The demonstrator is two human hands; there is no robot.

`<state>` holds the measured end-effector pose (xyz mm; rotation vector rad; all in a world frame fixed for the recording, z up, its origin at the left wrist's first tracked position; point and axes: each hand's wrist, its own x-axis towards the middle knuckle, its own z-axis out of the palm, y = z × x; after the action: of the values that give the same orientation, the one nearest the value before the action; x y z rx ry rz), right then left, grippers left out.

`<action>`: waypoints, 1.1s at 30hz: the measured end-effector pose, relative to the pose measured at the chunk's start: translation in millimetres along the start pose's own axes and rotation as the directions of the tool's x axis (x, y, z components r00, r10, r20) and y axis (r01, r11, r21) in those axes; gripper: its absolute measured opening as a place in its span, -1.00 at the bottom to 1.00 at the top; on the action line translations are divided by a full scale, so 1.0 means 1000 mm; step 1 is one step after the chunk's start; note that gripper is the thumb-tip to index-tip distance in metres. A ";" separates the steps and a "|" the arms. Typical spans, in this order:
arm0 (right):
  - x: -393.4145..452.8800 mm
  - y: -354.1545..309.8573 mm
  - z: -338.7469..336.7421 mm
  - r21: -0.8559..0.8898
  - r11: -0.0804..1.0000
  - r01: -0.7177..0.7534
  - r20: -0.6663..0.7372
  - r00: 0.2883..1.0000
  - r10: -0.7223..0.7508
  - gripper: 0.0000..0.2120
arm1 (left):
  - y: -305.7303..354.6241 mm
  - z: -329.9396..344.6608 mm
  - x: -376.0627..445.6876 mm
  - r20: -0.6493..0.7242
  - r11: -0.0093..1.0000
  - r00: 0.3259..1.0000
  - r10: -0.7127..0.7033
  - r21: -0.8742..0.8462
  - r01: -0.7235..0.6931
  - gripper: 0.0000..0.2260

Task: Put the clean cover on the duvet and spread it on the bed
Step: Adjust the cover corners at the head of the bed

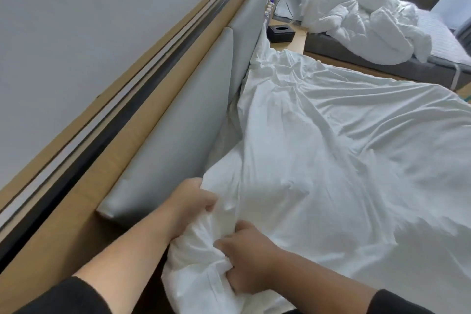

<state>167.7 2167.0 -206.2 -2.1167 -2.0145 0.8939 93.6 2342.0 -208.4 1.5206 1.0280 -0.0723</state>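
A white covered duvet (344, 135) lies wrinkled across the near bed, reaching the padded grey headboard (178, 120) on the left. Its near corner is bunched up at the bottom of the view. My left hand (190, 208) grips that bunched corner from the headboard side, fingers curled into the cloth. My right hand (244, 255) grips the same corner from the right, just below the left hand, with fabric gathered between its fingers. Whether the filling reaches into the corner is hidden by the cover.
A wooden ledge and grey wall (76, 46) run along the left. A black tissue box (280, 32) sits on the bedside table beyond the bed. A second bed (438, 58) at the back right holds a heap of crumpled white bedding (356, 15).
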 end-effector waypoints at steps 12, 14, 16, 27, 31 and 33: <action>0.025 0.037 0.112 0.074 0.902 -0.425 0.559 0.767 0.315 -0.49 | -0.221 -0.010 0.026 0.010 0.607 0.969 -0.248 0.781 0.147 -0.74; 0.021 0.049 0.116 0.079 0.870 -0.486 0.516 0.767 0.381 -0.55 | -0.222 -0.007 0.032 0.012 0.637 0.977 -0.214 0.759 0.131 -0.86; 0.019 0.062 0.116 0.090 0.831 -0.548 0.501 0.746 0.438 -0.58 | -0.217 -0.003 0.040 -0.002 0.655 0.982 -0.189 0.745 0.128 -0.93; 0.038 0.165 0.092 0.217 0.746 -0.629 0.472 0.737 0.484 -0.66 | -0.191 0.054 0.092 -0.018 0.831 0.953 -0.303 0.484 0.273 -0.86; 0.057 0.221 0.082 0.261 0.734 -0.626 0.439 0.755 0.488 -0.71 | -0.189 0.073 0.132 -0.115 0.833 0.904 -0.411 0.355 0.424 -0.85; 0.067 0.253 0.076 0.290 0.714 -0.638 0.400 0.758 0.515 -0.73 | -0.188 0.084 0.160 -0.172 0.833 0.882 -0.439 0.290 0.471 -0.89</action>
<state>354.2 2172.3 -404.7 -2.4839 -1.0364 1.6378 114.1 2335.5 -468.5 1.5476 1.5043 -0.5329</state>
